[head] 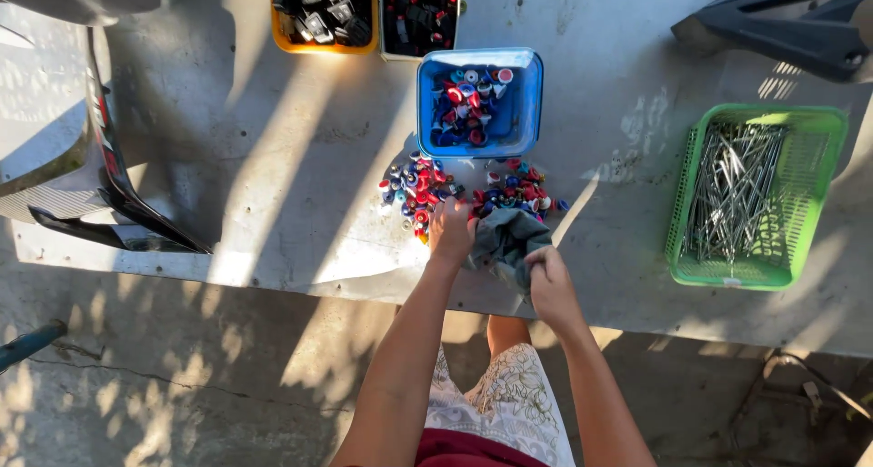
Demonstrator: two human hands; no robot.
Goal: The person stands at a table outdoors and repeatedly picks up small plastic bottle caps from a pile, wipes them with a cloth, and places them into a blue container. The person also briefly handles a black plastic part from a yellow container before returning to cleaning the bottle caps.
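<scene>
From the head view, your left hand (451,232) rests fingers-down on the pile of small coloured caps (464,190) near the tabletop's (273,158) front edge (grip unclear), while your right hand (548,288) clutches a grey cloth (506,237) beside it, below the blue tub (523,112).

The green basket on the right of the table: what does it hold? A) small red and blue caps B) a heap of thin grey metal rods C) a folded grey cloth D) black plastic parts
B: the green basket is filled with a heap of thin grey metal rods, while the small caps lie in the blue tub and loose on the table.
</scene>
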